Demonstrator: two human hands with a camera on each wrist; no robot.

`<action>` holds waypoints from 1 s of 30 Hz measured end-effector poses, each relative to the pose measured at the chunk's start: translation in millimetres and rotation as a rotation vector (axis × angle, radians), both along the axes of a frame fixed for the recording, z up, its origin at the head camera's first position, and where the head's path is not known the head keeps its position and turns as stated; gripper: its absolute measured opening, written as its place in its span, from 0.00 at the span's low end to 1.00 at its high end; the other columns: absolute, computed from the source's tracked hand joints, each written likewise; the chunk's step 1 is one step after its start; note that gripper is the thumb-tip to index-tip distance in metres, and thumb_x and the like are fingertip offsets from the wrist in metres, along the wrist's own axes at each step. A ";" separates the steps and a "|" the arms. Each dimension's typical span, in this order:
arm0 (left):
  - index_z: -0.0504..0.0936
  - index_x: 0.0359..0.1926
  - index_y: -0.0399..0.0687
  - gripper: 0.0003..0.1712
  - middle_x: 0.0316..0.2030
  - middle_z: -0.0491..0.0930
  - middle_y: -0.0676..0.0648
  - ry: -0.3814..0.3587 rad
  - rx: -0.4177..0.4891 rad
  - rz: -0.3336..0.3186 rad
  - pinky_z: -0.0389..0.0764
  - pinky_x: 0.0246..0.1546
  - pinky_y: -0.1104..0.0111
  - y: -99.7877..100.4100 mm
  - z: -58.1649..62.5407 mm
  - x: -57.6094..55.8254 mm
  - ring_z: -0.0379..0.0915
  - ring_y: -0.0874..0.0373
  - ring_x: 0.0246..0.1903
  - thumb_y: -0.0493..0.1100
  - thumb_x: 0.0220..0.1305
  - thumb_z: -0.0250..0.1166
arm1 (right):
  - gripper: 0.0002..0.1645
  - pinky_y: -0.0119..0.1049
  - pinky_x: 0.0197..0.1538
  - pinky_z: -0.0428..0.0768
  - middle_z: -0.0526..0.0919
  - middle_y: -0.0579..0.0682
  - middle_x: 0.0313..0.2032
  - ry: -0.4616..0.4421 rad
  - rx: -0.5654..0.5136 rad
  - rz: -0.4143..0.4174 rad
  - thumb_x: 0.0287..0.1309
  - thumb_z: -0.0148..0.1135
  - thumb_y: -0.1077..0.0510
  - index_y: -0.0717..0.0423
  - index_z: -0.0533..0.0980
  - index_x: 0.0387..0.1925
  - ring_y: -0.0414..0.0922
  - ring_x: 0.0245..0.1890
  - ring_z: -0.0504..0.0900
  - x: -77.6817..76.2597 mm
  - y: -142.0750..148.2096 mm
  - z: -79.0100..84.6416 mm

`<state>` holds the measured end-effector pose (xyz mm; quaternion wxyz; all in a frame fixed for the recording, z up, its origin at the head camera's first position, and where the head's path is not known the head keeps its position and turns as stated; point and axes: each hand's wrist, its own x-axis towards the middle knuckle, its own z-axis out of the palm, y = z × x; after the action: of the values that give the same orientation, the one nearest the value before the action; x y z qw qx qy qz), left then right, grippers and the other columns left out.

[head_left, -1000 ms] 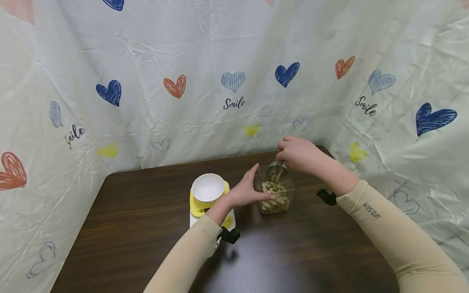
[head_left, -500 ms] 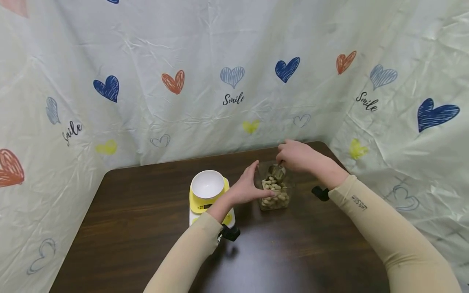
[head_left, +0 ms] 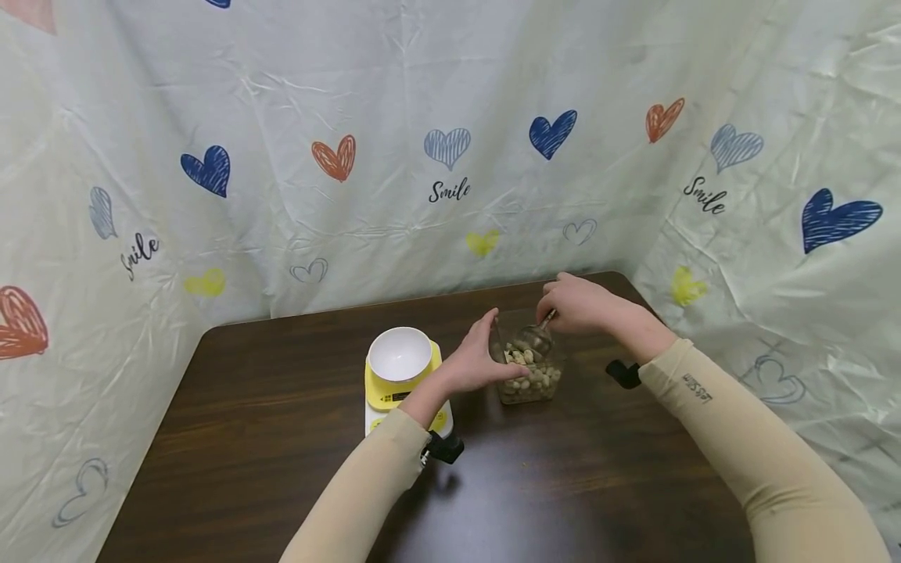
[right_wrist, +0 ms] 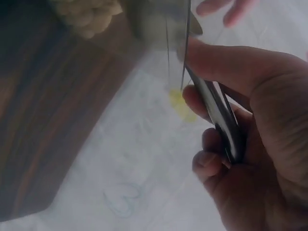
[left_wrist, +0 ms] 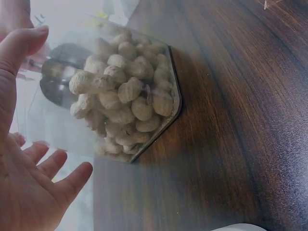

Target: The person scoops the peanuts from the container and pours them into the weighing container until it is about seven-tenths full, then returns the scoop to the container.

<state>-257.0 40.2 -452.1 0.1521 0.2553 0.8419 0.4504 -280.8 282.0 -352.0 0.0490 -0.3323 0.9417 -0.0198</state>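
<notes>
A clear, square-walled container (left_wrist: 177, 89) holds unshelled peanuts (left_wrist: 127, 91) and stands toward the back right of the table. My left hand (head_left: 475, 366) holds it at its left side, thumb across the near wall and fingers along the left wall. Pinched by its handle in my right hand (head_left: 579, 303) is a metal scoop (head_left: 537, 339), its bowl down inside the container against the peanuts. The right wrist view shows my fingers curled round the handle (right_wrist: 222, 118). A white bowl (head_left: 400, 354) sits on a yellow-and-white kitchen scale (head_left: 380, 392), left of the container.
The dark wooden table (head_left: 267, 438) ends at the back against a white sheet (head_left: 380, 250) printed with hearts. My left forearm (head_left: 359, 493) crosses in front of the scale and covers part of it.
The scoop has tilted over from near upright, so its handle leans to the right. My right hand has shifted slightly right and down; the left hand stays on the container.
</notes>
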 end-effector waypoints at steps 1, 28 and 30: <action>0.37 0.83 0.65 0.70 0.80 0.46 0.51 0.000 0.001 0.003 0.65 0.68 0.50 0.0 0.0 0.1 0.47 0.53 0.77 0.69 0.53 0.75 | 0.06 0.49 0.48 0.73 0.81 0.45 0.36 -0.014 -0.002 0.000 0.60 0.72 0.61 0.48 0.88 0.38 0.47 0.38 0.74 -0.8 1.8 0.0; 0.39 0.83 0.63 0.70 0.79 0.49 0.50 -0.008 0.031 0.013 0.66 0.67 0.51 0.8 -0.2 -0.1 0.49 0.53 0.76 0.66 0.53 0.76 | 0.04 0.46 0.45 0.70 0.79 0.44 0.38 -0.062 -0.050 -0.017 0.62 0.72 0.59 0.48 0.88 0.38 0.48 0.40 0.66 -5.3 0.9 -6.0; 0.38 0.83 0.64 0.70 0.79 0.48 0.50 -0.005 0.026 0.014 0.65 0.68 0.50 0.9 0.2 0.9 0.49 0.53 0.76 0.67 0.53 0.76 | 0.04 0.46 0.45 0.68 0.79 0.43 0.37 -0.082 -0.077 -0.020 0.62 0.73 0.58 0.47 0.87 0.38 0.48 0.39 0.67 -5.8 4.2 -4.1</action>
<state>-256.0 41.1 -451.9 0.1476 0.2501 0.8374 0.4632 -286.6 286.2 -356.1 0.0748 -0.3234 0.9407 -0.0700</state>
